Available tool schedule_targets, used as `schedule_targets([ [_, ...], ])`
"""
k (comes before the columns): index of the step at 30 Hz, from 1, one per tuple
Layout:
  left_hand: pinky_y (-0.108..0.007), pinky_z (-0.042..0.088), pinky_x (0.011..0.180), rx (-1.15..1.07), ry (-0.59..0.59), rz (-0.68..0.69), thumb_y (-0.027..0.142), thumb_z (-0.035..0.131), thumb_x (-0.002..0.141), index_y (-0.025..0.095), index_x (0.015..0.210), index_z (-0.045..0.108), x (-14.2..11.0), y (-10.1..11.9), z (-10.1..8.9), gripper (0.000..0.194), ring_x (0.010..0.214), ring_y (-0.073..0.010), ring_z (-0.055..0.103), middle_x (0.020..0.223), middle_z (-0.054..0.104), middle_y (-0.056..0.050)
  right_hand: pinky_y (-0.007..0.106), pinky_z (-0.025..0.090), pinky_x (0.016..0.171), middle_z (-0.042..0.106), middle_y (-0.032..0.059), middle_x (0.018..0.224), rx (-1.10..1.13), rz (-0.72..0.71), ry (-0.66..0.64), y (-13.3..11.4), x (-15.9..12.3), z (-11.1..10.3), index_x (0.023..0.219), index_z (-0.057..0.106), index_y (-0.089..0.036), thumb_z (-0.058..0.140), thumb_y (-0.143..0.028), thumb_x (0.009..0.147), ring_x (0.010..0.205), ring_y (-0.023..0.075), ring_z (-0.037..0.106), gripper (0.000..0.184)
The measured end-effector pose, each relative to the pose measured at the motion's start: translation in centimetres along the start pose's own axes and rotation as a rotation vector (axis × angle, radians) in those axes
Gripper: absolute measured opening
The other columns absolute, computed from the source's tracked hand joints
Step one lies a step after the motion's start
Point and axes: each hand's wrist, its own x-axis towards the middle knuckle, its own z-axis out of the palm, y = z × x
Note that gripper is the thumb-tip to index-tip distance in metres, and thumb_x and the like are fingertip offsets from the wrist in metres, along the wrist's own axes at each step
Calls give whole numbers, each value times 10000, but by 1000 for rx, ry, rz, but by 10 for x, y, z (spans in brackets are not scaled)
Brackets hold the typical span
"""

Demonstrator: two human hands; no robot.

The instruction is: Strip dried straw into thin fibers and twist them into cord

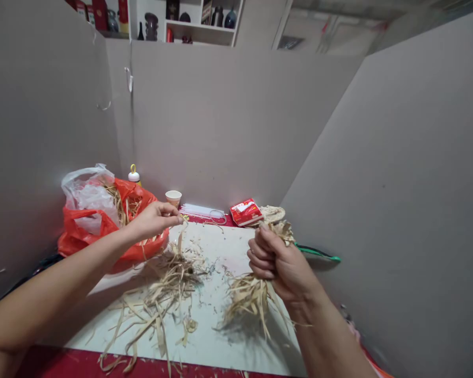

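Note:
My right hand (274,257) is wrapped tightly round a bundle of dry straw-like strips (252,302). Frayed ends hang below the fist, and a bunched, curled end sticks out above the thumb. To the left, my left hand (160,218) pinches a thin pale strip (180,239) that dangles from the fingertips. Beneath it, a loose pile of similar strips (169,286) spreads over the white board (216,344). Small scraps and crumbs are scattered between the two hands. The strips look like dried husk or leaf; their exact kind is unclear.
Left of the board stands a red plastic bag (76,239) with more strips inside. A paper cup (173,197), a yellow-looped bottle (133,176), white sticks (201,211) and a red tissue packet (246,212) line the back. A green-edged tool (319,253) lies right. Grey partitions (228,121) enclose the table.

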Motion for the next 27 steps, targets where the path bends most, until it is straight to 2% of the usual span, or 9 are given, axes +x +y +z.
schedule_targets([
  [3, -179, 358, 456, -249, -7, -65, 284, 663, 730, 144, 685, 584, 0, 7, -6, 167, 488, -53, 478, 679, 600, -2, 128, 96, 333, 192, -106, 481, 35, 87, -104, 7, -1, 4, 571, 388, -171, 728, -459, 688, 402, 17, 102, 460],
  [6, -196, 441, 480, -497, -87, -109, 276, 643, 755, 148, 705, 503, 0, 15, -7, 197, 601, -112, 619, 887, 667, -80, 124, 101, 354, 175, -112, 508, 55, 141, -184, 22, -2, 15, 811, 582, -170, 712, -404, 730, 417, 21, 94, 280],
  [10, -218, 496, 496, -642, -196, -151, 231, 588, 785, 158, 740, 445, -3, 16, 10, 166, 625, -165, 675, 817, 676, -89, 139, 126, 379, 400, -85, 552, 41, 171, -218, 52, 2, 35, 1219, 514, -254, 677, -345, 785, 415, 27, 163, 473],
  [12, -213, 501, 496, -675, -250, -188, 214, 560, 800, 159, 744, 436, -6, 16, 20, 146, 602, -160, 673, 737, 664, -67, 145, 131, 377, 560, -33, 689, 38, 190, -229, 69, 7, 41, 1197, 523, -258, 675, -363, 782, 414, 18, 197, 455],
  [15, -209, 496, 490, -706, -277, -180, 205, 534, 812, 155, 737, 451, -8, 23, 21, 121, 548, -131, 643, 690, 659, -58, 145, 136, 368, 650, 41, 856, 16, 268, -236, 90, 14, 43, 1012, 592, -175, 684, -376, 753, 414, 4, 221, 341],
  [18, -194, 484, 496, -758, -39, 64, 193, 508, 820, 158, 719, 473, -6, 41, 1, 112, 521, -94, 599, 639, 638, -17, 147, 139, 355, 677, 93, 842, -112, 372, -189, 101, 17, 41, 877, 602, -108, 652, -365, 761, 399, 1, 222, 286],
  [21, -196, 480, 511, -726, 215, 359, 196, 481, 846, 173, 736, 474, -10, 59, -19, 113, 529, -85, 576, 619, 621, 14, 149, 131, 340, 676, 72, 711, -254, 424, -138, 96, 16, 39, 984, 590, -114, 639, -344, 770, 368, 16, 218, 319],
  [24, -242, 504, 575, -467, 285, 519, 214, 487, 874, 178, 783, 481, -24, 59, -15, 98, 605, -114, 604, 687, 646, -1, 146, 128, 336, 591, -16, 529, -172, 329, -103, 79, 14, 35, 1132, 550, -154, 667, -358, 748, 351, 30, 200, 451],
  [27, -273, 505, 684, -61, 225, 684, 135, 468, 877, 161, 858, 533, -42, 45, 10, 73, 732, -130, 611, 786, 641, -40, 140, 130, 334, 446, -77, 445, 73, 161, 0, 60, 11, 31, 905, 619, -135, 739, -386, 674, 363, 14, 166, 361],
])
